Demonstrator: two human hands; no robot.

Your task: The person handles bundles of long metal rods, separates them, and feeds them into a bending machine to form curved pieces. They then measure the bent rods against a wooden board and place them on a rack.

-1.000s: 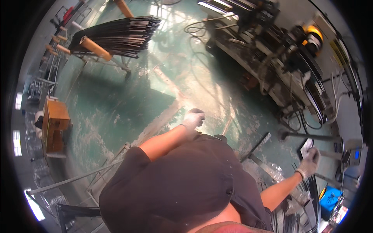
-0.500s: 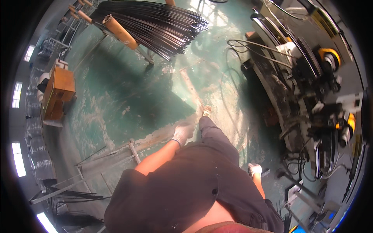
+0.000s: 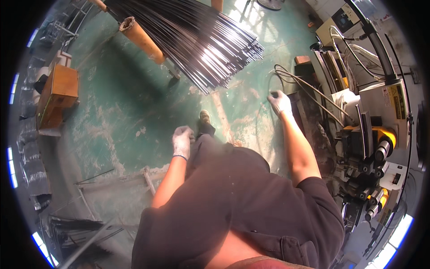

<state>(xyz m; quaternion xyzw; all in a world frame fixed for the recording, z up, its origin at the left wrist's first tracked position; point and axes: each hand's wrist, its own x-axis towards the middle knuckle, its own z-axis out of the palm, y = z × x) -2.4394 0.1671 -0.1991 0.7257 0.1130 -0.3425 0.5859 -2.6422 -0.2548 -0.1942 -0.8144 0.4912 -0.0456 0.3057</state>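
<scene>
My left hand (image 3: 182,141), in a pale knit glove with a blue cuff edge, hangs in front of my body with its fingers curled and nothing seen in them. Farther forward on the right, my right hand (image 3: 281,104) wears a similar glove. Its fingers are bent toward the thumb around a small dark spot, and I cannot make out whether that is a thing or a shadow. Neither hand touches anything around it. Ahead lies a large bundle of long thin black rods (image 3: 215,49), its cut ends fanned toward me, beside a brown cardboard tube (image 3: 142,41) on the rack.
A machine with black and yellow motors (image 3: 383,136) runs along the right, with loose hoses (image 3: 309,92) beside it. A brown wooden cabinet (image 3: 65,85) stands at left. Lower left are a metal frame (image 3: 150,181) and more dark rods (image 3: 76,233). The green floor (image 3: 121,121) is worn.
I have stepped forward, and the rod bundle appears nearer. My right arm has swung from low beside my body to forward. My left hand, blurred before, now shows farther left and higher.
</scene>
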